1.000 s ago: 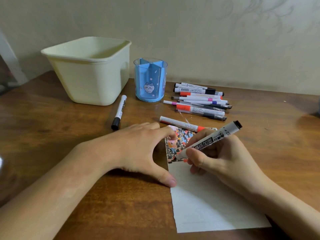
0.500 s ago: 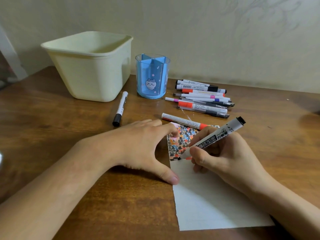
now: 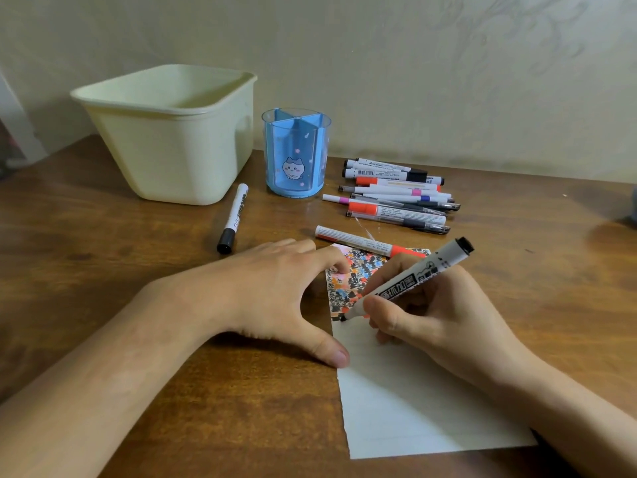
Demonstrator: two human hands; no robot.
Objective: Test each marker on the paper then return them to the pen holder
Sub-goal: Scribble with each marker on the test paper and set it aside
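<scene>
Currently the right hand (image 3: 437, 315) pinches a light, rigid black marker (image 3: 410, 281) low on its barrel; the left hand (image 3: 275, 298), spread, pins thin, floppy paper (image 3: 413, 401).

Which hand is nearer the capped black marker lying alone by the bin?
Left. The left hand lies just beside that marker; the right hand is farther right.
</scene>
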